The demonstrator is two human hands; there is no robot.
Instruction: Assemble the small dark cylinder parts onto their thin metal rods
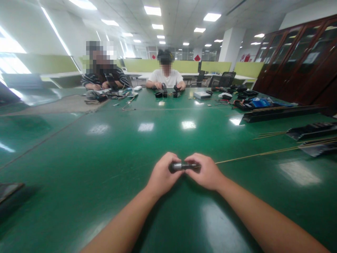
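Just above the green table point(126, 151), both hands meet around a small cylinder with a silver, shiny body point(178, 166) and a dark, narrower part toward the right. My left hand point(163, 173) is closed around its left end, thumb and fingers pinching it. The narrower right end sits between the thumb and fingers of my right hand point(206, 172), also closed. A thin brass-coloured rod point(237, 159) runs rightward from behind my right hand; whether it enters the cylinder is hidden.
Long dark trays point(279, 114) and a dark holder point(313, 130) with thin rods lie at right. Two people sit across the table, handling small dark parts. A white box point(202, 95) and tangled tools stand at the far side. A dark flat object point(10, 191) is at left.
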